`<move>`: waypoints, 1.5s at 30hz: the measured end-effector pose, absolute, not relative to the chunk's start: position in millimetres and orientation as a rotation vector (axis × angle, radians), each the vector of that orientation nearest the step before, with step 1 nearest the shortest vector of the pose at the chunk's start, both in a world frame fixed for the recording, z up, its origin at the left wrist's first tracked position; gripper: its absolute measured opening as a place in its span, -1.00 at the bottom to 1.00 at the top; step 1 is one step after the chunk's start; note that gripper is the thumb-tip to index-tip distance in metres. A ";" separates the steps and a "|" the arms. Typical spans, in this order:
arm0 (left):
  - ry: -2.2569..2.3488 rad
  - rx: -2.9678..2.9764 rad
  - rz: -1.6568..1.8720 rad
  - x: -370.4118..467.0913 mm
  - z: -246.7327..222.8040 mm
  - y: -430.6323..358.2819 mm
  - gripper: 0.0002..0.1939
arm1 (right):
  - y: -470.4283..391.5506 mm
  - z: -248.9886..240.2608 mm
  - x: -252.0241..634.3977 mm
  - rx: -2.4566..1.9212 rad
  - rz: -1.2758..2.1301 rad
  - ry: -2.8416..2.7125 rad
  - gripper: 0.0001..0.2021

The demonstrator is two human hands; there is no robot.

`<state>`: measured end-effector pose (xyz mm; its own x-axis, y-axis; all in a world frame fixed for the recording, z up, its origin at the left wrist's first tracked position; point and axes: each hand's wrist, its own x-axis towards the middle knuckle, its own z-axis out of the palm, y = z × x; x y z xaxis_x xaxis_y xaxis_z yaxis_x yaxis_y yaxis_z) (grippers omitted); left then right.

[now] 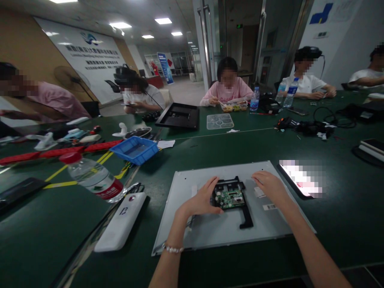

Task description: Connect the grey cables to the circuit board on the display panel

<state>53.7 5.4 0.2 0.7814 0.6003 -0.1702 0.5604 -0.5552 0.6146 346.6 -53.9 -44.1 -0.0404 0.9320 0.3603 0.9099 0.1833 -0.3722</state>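
The step in hand appears to be positioning the circuit board point(229, 199) and black frame point(247, 218) on the grey panel point(270, 226). The left hand point(199, 201) spans the frame's left side; whether it grips cannot be told. The right hand point(270, 186) is apart, fingers extended. The next move calls for a level edge hold.

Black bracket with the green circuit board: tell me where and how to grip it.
Grip the black bracket by its outer edges, probably best from left and right: it lies flat on the grey panel, framing the exposed green board.
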 end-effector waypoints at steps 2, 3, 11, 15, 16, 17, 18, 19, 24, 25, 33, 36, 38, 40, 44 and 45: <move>0.853 2.300 0.084 53.7 0.2 5.5 0.13 | -55.4 -41.2 347.9 -1.710 0.118 -1.995 -0.76; 0.850 2.303 0.086 53.7 0.1 5.6 0.12 | -56.3 -39.2 348.1 -1.700 0.156 -2.017 -0.76; 0.861 2.319 0.080 54.7 -1.7 6.3 0.14 | -57.6 -35.6 357.1 -1.692 0.189 -1.933 -0.75; 0.862 2.314 0.079 55.4 -3.3 6.8 0.13 | -57.1 -39.2 361.7 -1.673 0.255 -1.946 -0.75; 0.861 2.315 0.083 55.3 -3.9 6.9 0.13 | -57.1 -39.7 361.6 -1.662 0.272 -1.949 -0.75; 0.859 2.315 0.089 55.1 -4.4 7.1 0.12 | -57.1 -40.2 361.1 -1.652 0.289 -1.950 -0.75; 0.856 2.316 0.093 54.8 -4.9 7.2 0.12 | -57.0 -40.7 360.2 -1.646 0.303 -1.950 -0.74; 0.855 2.316 0.095 54.5 -5.2 7.3 0.12 | -56.7 -41.4 359.2 -1.643 0.316 -1.951 -0.73; 0.858 2.315 0.085 54.2 -3.8 6.6 0.13 | -53.1 -45.9 354.8 -1.667 0.322 -1.947 -0.75; 0.857 2.316 0.084 54.3 -3.1 6.3 0.13 | -52.3 -46.4 354.2 -1.668 0.324 -1.945 -0.75; 0.857 2.307 0.084 54.1 0.6 4.4 0.13 | -50.9 -47.2 350.5 -1.663 0.352 -1.898 -0.78; 0.866 2.302 0.076 53.3 -0.3 4.4 0.14 | -49.8 -51.3 350.4 -1.643 0.350 -1.890 -0.77; 0.866 2.307 0.078 52.9 -1.6 4.8 0.14 | -48.1 -54.6 350.8 -1.641 0.351 -1.892 -0.77; 0.861 2.320 0.088 52.9 -2.8 5.3 0.15 | -46.4 -57.0 351.3 -1.653 0.360 -1.892 -0.77; 0.870 2.331 0.092 53.7 -2.2 5.2 0.14 | -45.4 -57.8 351.2 -1.670 0.361 -1.878 -0.77; 0.874 2.329 0.090 53.9 -1.4 4.8 0.14 | -45.7 -57.4 350.8 -1.671 0.355 -1.873 -0.77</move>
